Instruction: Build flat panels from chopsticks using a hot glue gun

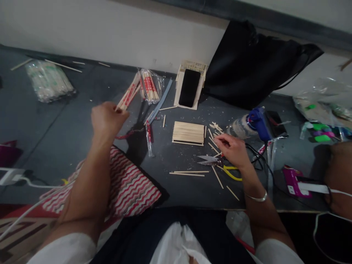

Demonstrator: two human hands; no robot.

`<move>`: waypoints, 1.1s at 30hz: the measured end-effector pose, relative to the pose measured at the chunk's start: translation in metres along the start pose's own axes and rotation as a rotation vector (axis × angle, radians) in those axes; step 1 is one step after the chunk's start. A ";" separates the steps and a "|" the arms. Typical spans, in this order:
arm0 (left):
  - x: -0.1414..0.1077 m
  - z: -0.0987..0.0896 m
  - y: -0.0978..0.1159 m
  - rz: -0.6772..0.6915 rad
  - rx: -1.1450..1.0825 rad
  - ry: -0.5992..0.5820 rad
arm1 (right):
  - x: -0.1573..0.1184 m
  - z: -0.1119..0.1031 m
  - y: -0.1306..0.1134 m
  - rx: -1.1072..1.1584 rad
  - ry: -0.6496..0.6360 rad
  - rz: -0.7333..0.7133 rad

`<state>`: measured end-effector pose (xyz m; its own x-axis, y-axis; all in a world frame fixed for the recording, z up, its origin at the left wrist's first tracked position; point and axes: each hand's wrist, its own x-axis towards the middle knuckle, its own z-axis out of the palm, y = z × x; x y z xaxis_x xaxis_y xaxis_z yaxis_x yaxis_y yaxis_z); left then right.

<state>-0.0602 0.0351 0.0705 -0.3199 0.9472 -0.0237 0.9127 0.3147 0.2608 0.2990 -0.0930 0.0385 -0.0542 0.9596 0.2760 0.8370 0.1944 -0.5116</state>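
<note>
My left hand is closed on a bundle of thin sticks with red printed wrapping, raised over the left part of the dark table. Just right of it lies a clear packet of similar red-marked sticks. My right hand has its fingers curled near short stick pieces; whether it holds anything is too small to tell. Below it rest scissors with yellow handles, blades apart. A flat panel of sticks side by side lies between my hands. Two loose sticks lie in front of the panel.
A black phone rests on a pale stick-built piece at the back, beside a black bag. A blue-lidded bottle lies right. Far left is a packet of sticks; a striped cloth lies near my left forearm.
</note>
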 end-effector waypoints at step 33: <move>-0.051 0.030 0.020 0.617 -0.941 -0.673 | 0.010 0.012 -0.033 0.881 0.039 0.371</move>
<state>-0.0176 -0.0051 0.0484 0.5227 0.8503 -0.0618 0.2488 -0.0828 0.9650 0.2639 -0.0877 0.0480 0.1632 0.9866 -0.0082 0.0855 -0.0224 -0.9961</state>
